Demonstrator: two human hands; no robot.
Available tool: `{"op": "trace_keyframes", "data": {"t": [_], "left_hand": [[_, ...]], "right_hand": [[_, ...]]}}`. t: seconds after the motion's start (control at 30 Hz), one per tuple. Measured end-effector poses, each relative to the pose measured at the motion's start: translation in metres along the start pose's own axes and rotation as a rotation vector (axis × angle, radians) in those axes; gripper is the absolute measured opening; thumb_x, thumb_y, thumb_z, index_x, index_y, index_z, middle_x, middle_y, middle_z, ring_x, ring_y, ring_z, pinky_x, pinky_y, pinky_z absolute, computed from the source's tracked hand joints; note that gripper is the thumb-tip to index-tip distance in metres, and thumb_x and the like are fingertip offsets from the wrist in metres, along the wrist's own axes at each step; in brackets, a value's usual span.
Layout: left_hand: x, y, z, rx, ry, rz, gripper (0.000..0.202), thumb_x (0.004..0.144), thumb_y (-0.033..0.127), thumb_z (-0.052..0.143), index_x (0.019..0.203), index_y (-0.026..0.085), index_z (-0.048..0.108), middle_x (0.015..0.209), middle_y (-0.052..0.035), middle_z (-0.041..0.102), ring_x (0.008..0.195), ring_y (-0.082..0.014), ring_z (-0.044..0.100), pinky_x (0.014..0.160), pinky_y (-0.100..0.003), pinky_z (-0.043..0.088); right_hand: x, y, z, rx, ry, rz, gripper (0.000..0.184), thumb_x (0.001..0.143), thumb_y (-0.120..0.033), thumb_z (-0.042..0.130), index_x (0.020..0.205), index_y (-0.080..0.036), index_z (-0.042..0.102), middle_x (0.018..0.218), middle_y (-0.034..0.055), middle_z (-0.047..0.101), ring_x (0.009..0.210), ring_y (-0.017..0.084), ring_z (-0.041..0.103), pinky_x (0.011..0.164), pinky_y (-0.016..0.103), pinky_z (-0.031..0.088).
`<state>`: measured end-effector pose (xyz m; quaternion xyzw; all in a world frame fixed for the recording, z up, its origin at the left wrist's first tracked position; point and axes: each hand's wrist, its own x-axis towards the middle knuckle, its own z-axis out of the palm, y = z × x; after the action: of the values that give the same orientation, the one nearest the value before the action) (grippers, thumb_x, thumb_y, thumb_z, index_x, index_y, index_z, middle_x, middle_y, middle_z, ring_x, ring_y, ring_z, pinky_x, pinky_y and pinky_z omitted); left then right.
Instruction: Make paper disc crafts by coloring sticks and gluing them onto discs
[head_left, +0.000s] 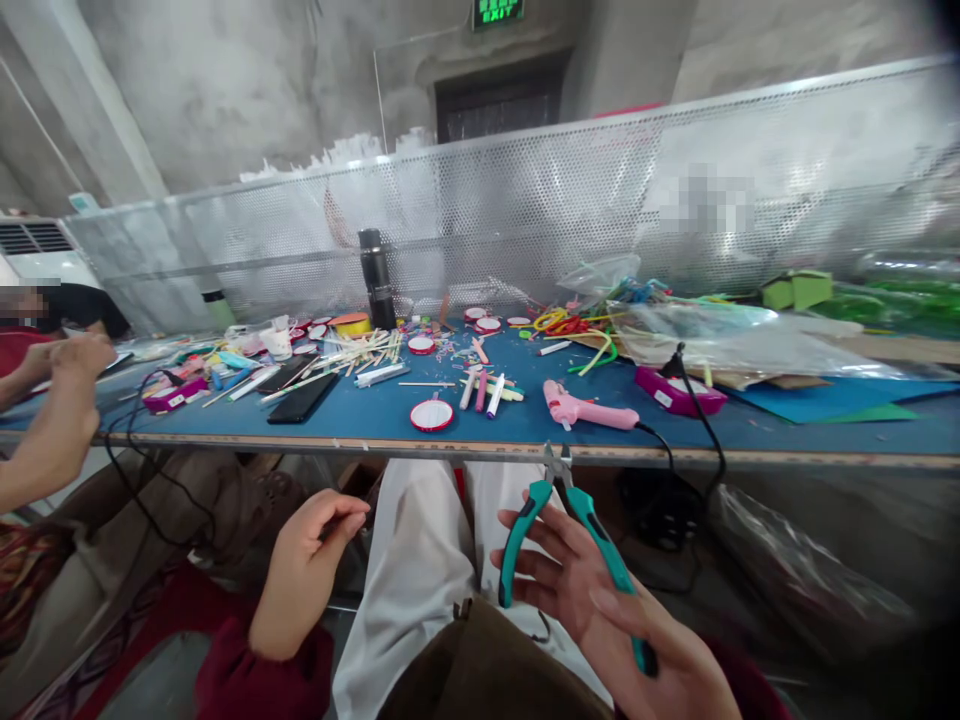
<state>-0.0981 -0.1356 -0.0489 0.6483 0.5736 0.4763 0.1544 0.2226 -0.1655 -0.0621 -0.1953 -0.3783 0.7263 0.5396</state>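
Over my lap, my right hand (581, 580) holds a pair of diagonal cutting pliers (611, 550) with teal and black handles. The handles are spread apart, the jaws point toward the table edge, and my thumb lies over one handle. My left hand (311, 555) is off to the left, thumb and fingertips pinched together; anything between them is too small to make out. Closest on the table beyond the pliers is a pink glue gun (589, 410). A small round white piece with a red rim (432, 414) and several markers (480, 390) lie left of it.
The blue table (510, 430) carries a black phone (304, 398), a black bottle (376, 280), sticks (367, 350), pipe cleaners (570, 322) and purple power strips (679, 390). A black cord (701, 410) hangs over the edge. At far left are another person's hands (64, 385).
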Motion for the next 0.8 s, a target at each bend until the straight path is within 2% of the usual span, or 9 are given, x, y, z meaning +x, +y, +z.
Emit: {"op": "trace_keyframes", "data": {"t": [0.17, 0.27, 0.33, 0.37, 0.43, 0.47, 0.57, 0.67, 0.8], "left_hand": [[-0.005, 0.011, 0.007, 0.005, 0.081, -0.002, 0.03, 0.098, 0.042, 0.055, 0.095, 0.022, 0.076, 0.069, -0.0003, 0.062, 0.064, -0.0159, 0.058, 0.063, -0.026, 0.05], [-0.004, 0.013, 0.006, 0.058, 0.076, 0.047, 0.028, 0.096, 0.043, 0.061, 0.098, 0.022, 0.079, 0.064, 0.0005, 0.061, 0.057, -0.0147, 0.055, 0.058, -0.026, 0.048], [0.007, 0.015, 0.0, 0.121, 0.07, 0.168, 0.025, 0.092, 0.04, 0.067, 0.108, 0.024, 0.079, 0.073, -0.0011, 0.068, 0.066, -0.0166, 0.062, 0.068, -0.028, 0.054], [0.018, 0.017, -0.004, 0.15, 0.036, 0.247, 0.034, 0.092, 0.039, 0.069, 0.123, 0.026, 0.075, 0.092, -0.004, 0.073, 0.084, -0.0197, 0.069, 0.083, -0.031, 0.057], [0.049, 0.02, -0.011, 0.207, 0.051, 0.365, 0.054, 0.09, 0.039, 0.071, 0.142, 0.029, 0.063, 0.138, -0.009, 0.066, 0.125, -0.0266, 0.063, 0.109, -0.04, 0.05], [0.07, 0.022, -0.013, 0.228, 0.054, 0.402, 0.05, 0.092, 0.038, 0.068, 0.141, 0.028, 0.063, 0.145, -0.0088, 0.062, 0.133, -0.0271, 0.059, 0.115, -0.042, 0.046], [0.144, 0.025, -0.004, 0.324, -0.017, 0.456, 0.029, 0.096, 0.037, 0.062, 0.118, 0.025, 0.076, 0.122, -0.0073, 0.076, 0.118, -0.0267, 0.066, 0.111, -0.044, 0.048], [0.213, 0.027, 0.024, 0.428, -0.235, 0.519, 0.024, 0.093, 0.03, 0.063, 0.108, 0.021, 0.079, 0.109, -0.0073, 0.079, 0.106, -0.0256, 0.069, 0.104, -0.041, 0.05], [0.266, 0.028, 0.07, 0.483, -0.498, 0.549, 0.027, 0.09, 0.027, 0.064, 0.111, 0.02, 0.079, 0.115, -0.0073, 0.078, 0.106, -0.0234, 0.069, 0.098, -0.034, 0.051]], "right_hand": [[0.001, 0.002, -0.001, 0.005, 0.003, 0.008, 0.062, 0.081, -0.045, 0.064, 0.142, -0.035, 0.062, 0.155, 0.0072, 0.055, 0.133, 0.04, 0.054, 0.11, 0.062, 0.042], [0.001, 0.003, -0.002, 0.007, 0.005, 0.016, 0.064, 0.081, -0.045, 0.065, 0.144, -0.035, 0.061, 0.156, 0.0071, 0.054, 0.134, 0.04, 0.054, 0.109, 0.061, 0.042], [0.001, 0.003, -0.002, 0.006, 0.002, 0.016, 0.063, 0.08, -0.045, 0.066, 0.142, -0.036, 0.062, 0.155, 0.0068, 0.055, 0.133, 0.039, 0.055, 0.107, 0.06, 0.044], [0.0, 0.003, -0.002, 0.004, 0.001, 0.016, 0.063, 0.079, -0.045, 0.067, 0.141, -0.036, 0.063, 0.155, 0.0068, 0.056, 0.132, 0.039, 0.056, 0.106, 0.06, 0.044], [0.0, 0.004, -0.001, 0.002, -0.001, 0.014, 0.062, 0.079, -0.046, 0.067, 0.14, -0.037, 0.064, 0.154, 0.0065, 0.056, 0.13, 0.039, 0.057, 0.105, 0.059, 0.045], [0.0, 0.004, -0.001, 0.002, -0.005, 0.013, 0.061, 0.08, -0.046, 0.067, 0.14, -0.037, 0.064, 0.154, 0.0063, 0.056, 0.13, 0.039, 0.057, 0.105, 0.059, 0.045], [0.001, 0.004, -0.002, -0.003, -0.021, 0.016, 0.062, 0.081, -0.047, 0.067, 0.141, -0.037, 0.063, 0.156, 0.0064, 0.055, 0.131, 0.039, 0.057, 0.106, 0.059, 0.045], [0.001, 0.004, -0.003, -0.01, -0.023, 0.023, 0.064, 0.08, -0.047, 0.067, 0.143, -0.035, 0.062, 0.157, 0.0075, 0.054, 0.131, 0.04, 0.057, 0.105, 0.06, 0.045], [-0.001, 0.001, -0.006, -0.017, -0.005, 0.006, 0.068, 0.079, -0.046, 0.069, 0.145, -0.035, 0.06, 0.156, 0.0079, 0.055, 0.131, 0.039, 0.057, 0.106, 0.058, 0.046]]}}
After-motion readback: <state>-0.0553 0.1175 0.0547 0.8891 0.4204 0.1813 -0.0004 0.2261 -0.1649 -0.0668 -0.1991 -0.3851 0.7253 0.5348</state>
